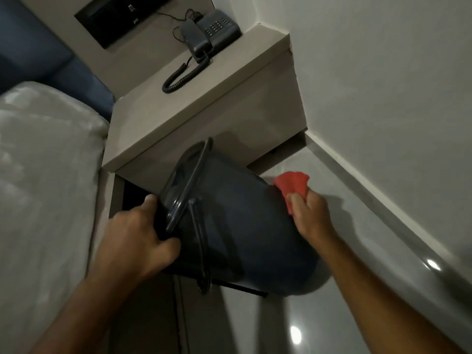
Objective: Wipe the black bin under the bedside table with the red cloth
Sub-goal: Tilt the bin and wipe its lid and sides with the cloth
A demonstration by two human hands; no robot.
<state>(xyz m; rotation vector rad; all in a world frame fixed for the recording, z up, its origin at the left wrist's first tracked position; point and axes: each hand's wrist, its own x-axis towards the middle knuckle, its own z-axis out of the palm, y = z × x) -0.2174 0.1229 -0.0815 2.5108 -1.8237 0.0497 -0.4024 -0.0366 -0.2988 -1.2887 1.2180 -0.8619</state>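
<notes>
The black bin (245,226) is lifted off the floor and tipped on its side in front of the bedside table (204,103), its open mouth towards the left. My left hand (135,233) grips the rim, thumb on the outside edge next to the thin handle. My right hand (309,213) holds the bunched red cloth (293,186) and presses it against the bin's upper right side, near its base. The far side of the bin is hidden.
A dark corded phone (209,31) sits on the bedside table top. A bed with a pale cover (43,175) lies close on the left. A white wall (383,85) and grey skirting (383,200) run along the right, above glossy floor tiles (357,251).
</notes>
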